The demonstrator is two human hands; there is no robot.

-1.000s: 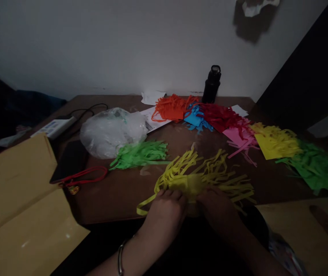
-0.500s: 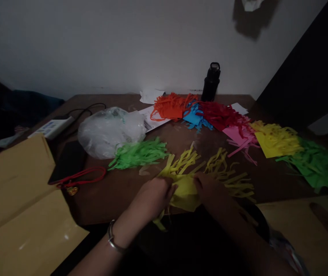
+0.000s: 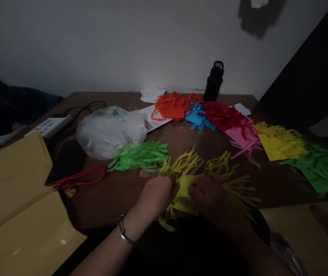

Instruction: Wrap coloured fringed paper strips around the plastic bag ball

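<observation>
Gripping yellow fringed paper [image 3: 184, 187] at the near edge of the worktop [image 3: 115, 203], had fingers of left hand [image 3: 158, 193] and right hand [image 3: 213, 194] curled tight on its two sides. Saw light-green fringe [image 3: 141, 155] farther left, plastic bag [image 3: 109, 132] beyond, black bottle [image 3: 214, 82] far right.

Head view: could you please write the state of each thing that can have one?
Left hand: closed on the near yellow fringed paper
Right hand: fingers bent, touching this paper; grip unclear
Near yellow fringed paper: fringes spread
Clear plastic bag: wrinkled
Light green fringed paper: bunched, lying down
Black bottle with loop handle: upright
Silver metal bracelet: worn
Large tan sheet: creased
Orange fringed paper: lying down
</observation>
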